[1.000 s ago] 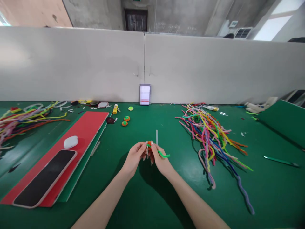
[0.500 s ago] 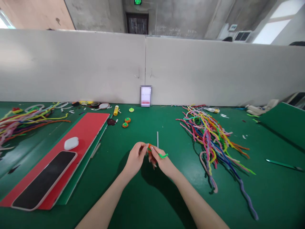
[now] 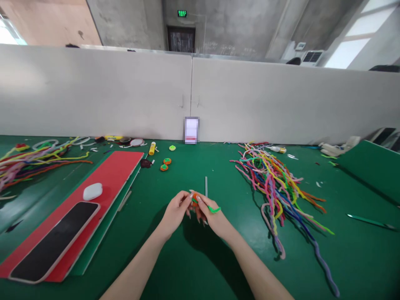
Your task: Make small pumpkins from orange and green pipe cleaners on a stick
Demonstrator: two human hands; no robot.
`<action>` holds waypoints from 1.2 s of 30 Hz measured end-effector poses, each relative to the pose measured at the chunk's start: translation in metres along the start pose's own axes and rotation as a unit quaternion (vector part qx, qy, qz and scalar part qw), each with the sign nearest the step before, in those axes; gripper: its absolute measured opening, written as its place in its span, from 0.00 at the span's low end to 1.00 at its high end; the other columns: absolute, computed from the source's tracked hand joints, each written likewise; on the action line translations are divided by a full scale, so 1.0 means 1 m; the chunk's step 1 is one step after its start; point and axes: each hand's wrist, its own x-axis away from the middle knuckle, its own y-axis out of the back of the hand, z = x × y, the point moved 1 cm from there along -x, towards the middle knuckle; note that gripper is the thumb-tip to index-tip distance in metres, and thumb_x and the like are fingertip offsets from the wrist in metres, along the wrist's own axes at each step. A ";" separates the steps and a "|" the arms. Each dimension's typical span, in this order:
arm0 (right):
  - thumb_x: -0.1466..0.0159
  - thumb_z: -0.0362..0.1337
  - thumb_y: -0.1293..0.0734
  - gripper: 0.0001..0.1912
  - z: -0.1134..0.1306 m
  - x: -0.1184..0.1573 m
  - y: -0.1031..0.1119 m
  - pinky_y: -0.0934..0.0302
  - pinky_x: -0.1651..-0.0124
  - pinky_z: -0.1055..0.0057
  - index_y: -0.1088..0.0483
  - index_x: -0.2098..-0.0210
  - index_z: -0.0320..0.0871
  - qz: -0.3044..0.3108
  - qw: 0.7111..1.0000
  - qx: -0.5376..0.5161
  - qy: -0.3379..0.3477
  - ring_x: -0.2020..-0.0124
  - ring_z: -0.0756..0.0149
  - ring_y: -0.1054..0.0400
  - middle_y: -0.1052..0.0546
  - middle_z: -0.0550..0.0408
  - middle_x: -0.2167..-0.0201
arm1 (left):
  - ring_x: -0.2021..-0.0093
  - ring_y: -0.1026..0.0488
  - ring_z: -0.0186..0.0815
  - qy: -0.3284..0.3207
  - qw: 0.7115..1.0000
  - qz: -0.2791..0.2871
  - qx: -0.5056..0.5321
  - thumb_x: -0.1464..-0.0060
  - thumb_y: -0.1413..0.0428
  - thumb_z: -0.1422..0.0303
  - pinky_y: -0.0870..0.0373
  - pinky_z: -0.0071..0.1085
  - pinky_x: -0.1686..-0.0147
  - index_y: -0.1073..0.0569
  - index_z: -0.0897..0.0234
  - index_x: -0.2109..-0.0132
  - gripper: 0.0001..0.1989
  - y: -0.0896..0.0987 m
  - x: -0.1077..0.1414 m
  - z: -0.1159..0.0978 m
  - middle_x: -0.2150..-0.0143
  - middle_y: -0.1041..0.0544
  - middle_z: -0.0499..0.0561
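Observation:
Above the middle of the green table, my left hand and my right hand meet with their fingertips together. Pinched between them is a small orange pipe-cleaner coil, largely covered by the fingers. A green pipe cleaner sticks out over the back of my right hand, its end free. Just beyond the hands lies a thin grey strip. Two finished-looking orange coils with green tops rest farther back to the left, near a pale yellow-green coil.
Loose coloured pipe cleaners spread on the right, and another bunch lies far left. A phone and white earbud case sit on a red board. A glue stick, a pen-like tool and a propped phone stand or lie around.
The view has tilted slightly upward, so everything sits a little lower. Both hands still hold the orange coil, their fingers shifted slightly, showing more of the orange.

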 end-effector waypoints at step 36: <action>0.41 0.55 0.44 0.23 -0.019 0.002 -0.035 0.49 0.84 0.77 0.37 0.76 0.40 0.096 0.934 -0.322 -0.118 0.89 0.77 0.49 0.37 0.61 0.86 | 0.77 0.43 0.26 0.020 0.983 -0.098 0.155 0.53 0.46 0.58 0.45 0.23 0.75 0.32 0.66 0.70 0.14 0.007 0.005 -0.004 0.78 0.38 0.44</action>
